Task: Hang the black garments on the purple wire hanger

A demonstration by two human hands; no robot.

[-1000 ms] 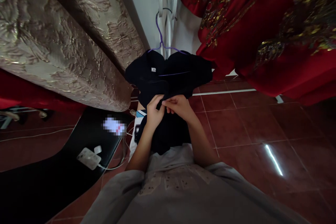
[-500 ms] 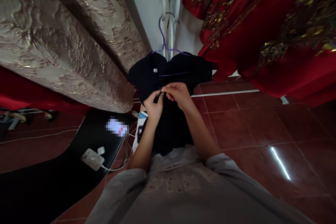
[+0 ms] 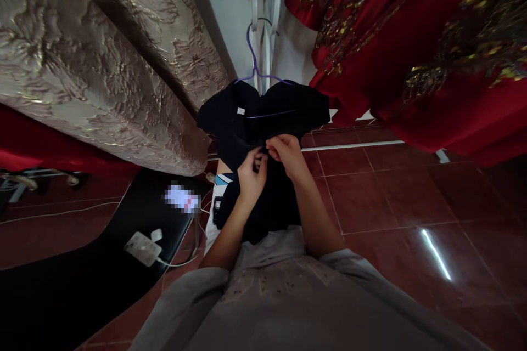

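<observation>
One head-worn view, forward and steeply down over the grey shirt (image 3: 267,310), fingers (image 3: 277,145) near.

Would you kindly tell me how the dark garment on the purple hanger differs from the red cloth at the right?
Colour: the dark garment looks navy or black, the red cloth bright red. Decoration: the red cloth carries shiny gold ornament; the dark garment shows a small white label. Handling: the left hand and right hand are at the dark garment, apart from the red cloth. Both are fabric.
</observation>
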